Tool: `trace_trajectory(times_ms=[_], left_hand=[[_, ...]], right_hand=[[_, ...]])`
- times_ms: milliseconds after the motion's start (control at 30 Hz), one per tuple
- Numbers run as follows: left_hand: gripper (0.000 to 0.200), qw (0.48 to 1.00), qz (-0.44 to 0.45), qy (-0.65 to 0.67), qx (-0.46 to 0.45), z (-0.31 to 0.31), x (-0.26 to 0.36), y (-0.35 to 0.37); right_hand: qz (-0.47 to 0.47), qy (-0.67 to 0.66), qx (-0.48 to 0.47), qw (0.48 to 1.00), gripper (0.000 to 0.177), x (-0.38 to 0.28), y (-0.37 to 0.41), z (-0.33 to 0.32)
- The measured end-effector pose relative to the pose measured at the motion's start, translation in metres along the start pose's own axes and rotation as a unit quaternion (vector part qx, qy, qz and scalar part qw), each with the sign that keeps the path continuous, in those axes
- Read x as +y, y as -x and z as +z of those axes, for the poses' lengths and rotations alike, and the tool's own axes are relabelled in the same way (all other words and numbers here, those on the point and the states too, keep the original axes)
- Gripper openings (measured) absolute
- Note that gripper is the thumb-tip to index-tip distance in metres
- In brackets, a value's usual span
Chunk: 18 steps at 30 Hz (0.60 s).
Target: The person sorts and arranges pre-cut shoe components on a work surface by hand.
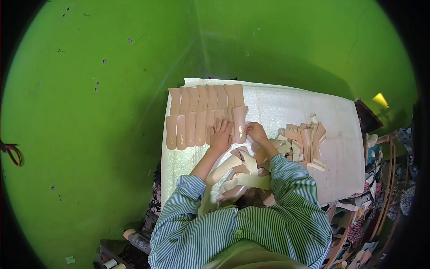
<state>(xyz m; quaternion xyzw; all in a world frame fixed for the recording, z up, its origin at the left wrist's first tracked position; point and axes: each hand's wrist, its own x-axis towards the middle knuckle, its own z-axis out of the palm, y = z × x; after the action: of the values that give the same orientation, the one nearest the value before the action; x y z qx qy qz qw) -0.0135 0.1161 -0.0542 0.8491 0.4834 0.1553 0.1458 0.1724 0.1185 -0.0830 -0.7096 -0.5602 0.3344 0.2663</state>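
Lying flat on a white, dimpled table (286,107), the thin, smooth, tongue-shaped tan insoles (190,123) form two side-by-side rows of about seven each; the exact count is unclear. The left hand (221,134) presses on the front row with its fingers spread. The right hand (256,131), just beside it, curls at the edge of the end insole (239,123), which bears gold print; whether it pinches is unclear. One loose pile (302,141) lies to the right. Cream strips (242,177) heap near the striped sleeves. The wall (112,89) is bright green and pitted.
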Motion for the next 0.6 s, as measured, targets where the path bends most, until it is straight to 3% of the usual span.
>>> trace_trajectory(times_ms=[100,433,533,600], left_hand=[[0.055,0.997,-0.011,-0.054,-0.052,0.015,-0.009,0.000],[0.053,0.991,-0.023,-0.040,-0.126,0.007,-0.017,0.000],[0.050,0.994,-0.012,-0.045,-0.099,0.005,-0.013,0.004],[0.042,0.999,0.027,-0.013,-0.026,-0.004,-0.005,0.007]], right_hand=[[0.028,0.041,0.012,0.999,0.016,-0.005,0.002,0.003],[0.050,0.135,0.013,0.989,0.027,-0.023,0.020,-0.011],[0.001,0.200,-0.117,0.973,0.034,-0.015,0.026,-0.031],[-0.026,0.251,-0.140,0.958,0.034,-0.015,0.038,-0.041]])
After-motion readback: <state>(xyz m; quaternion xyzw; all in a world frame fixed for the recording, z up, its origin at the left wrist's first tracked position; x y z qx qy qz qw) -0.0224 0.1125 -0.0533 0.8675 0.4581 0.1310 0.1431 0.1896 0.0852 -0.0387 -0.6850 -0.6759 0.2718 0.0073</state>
